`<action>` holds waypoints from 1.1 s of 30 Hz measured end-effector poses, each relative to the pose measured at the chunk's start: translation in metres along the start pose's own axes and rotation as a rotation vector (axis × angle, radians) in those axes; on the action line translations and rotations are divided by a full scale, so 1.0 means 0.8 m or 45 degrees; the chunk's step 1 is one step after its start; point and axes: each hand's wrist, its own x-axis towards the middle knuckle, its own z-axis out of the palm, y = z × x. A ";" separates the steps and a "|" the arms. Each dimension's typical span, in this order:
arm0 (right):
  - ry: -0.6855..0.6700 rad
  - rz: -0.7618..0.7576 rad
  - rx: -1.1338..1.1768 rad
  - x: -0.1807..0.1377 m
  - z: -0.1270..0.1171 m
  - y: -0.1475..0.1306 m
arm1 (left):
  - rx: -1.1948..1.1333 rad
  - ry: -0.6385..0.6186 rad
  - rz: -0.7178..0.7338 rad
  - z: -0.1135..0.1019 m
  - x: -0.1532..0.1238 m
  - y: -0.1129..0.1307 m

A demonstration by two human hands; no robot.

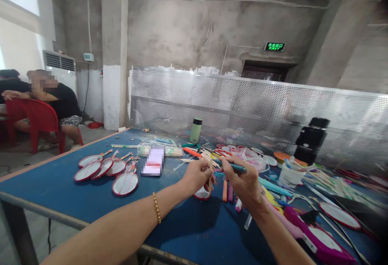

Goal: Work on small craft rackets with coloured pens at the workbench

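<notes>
My left hand [196, 175] is closed round a thin wooden stick [210, 180] that stands upright, with a small red-rimmed white piece [202, 194] just below the hand. My right hand [244, 182] is closed on a teal pen-like tool [235, 166] that points left toward the stick. Both hands hover close together above the blue table [60, 184]. A beaded bracelet [156, 207] circles my left wrist.
Several red-rimmed round fans [106, 169] lie at the left of the table, a blurred packet [153, 161] beside them. A green bottle [195, 130] stands at the back, a white cup [290, 175] and loose sticks and pens at the right. People sit on a red chair [33, 119] far left.
</notes>
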 end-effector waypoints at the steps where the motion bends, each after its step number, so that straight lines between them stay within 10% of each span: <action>1: 0.002 -0.005 -0.004 0.000 0.000 0.001 | 0.000 -0.001 0.000 0.000 0.000 0.000; 33: -0.033 -0.016 -0.005 -0.002 -0.003 0.003 | -0.013 0.012 -0.002 0.000 0.001 0.000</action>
